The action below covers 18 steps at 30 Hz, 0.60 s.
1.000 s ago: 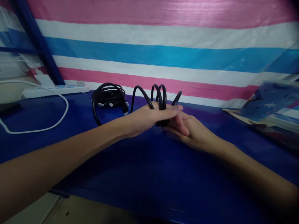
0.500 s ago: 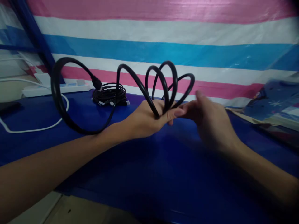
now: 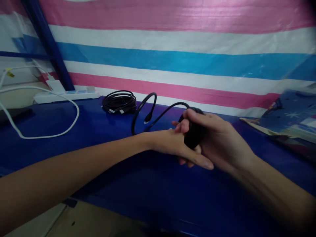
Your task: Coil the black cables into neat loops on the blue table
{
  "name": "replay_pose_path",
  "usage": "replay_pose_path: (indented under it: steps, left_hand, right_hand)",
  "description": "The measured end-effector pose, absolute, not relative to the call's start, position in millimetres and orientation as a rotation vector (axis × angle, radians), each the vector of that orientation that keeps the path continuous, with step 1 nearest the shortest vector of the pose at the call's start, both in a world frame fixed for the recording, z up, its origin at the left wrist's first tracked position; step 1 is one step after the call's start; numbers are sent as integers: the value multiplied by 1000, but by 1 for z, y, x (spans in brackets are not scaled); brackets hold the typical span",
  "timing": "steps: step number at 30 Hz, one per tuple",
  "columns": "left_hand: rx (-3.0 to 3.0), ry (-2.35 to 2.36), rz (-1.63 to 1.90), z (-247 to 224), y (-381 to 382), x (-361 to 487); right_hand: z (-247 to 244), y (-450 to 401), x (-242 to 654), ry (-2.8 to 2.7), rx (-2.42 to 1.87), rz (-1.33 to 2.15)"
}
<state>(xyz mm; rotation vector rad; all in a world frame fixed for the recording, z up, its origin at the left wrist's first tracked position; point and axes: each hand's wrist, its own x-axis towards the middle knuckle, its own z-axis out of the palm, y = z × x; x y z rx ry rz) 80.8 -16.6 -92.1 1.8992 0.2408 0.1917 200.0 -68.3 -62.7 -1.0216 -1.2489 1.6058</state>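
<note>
Between the front and back edges of the table (image 3: 138, 187), the black cable (image 3: 194, 135) is gripped by the right hand (image 3: 219, 140), thumb on top. The left hand (image 3: 169, 142) is tucked against it, thumb stretched out; whether its fingers are curled cannot be told.

The black cable (image 3: 194, 134) is bunched into a compact bundle between the left hand (image 3: 169, 142) and right hand (image 3: 222, 141); a free length curves leftward, ending in a pale-tipped plug (image 3: 148, 117).

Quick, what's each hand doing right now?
Left hand: against the bunched black cable; partly hidden, so open or closed cannot be told.
Right hand: closed, holding the bunched black cable.
</note>
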Motion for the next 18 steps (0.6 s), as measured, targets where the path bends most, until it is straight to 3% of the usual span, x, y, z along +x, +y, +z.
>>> replay_pose_path:
  steps: [5, 9, 18]
  left_hand:
    - [1633, 199, 447, -91, -15, 89]
    - [1340, 184, 698, -103, -11, 88]
    - [1288, 289, 803, -82, -2, 66]
  right_hand:
    - [-57, -65, 204, -1068, -1147, 1298]
    - [-77, -44, 216, -1307, -979, 949]
    - [-97, -48, 202, -1824, -864, 895]
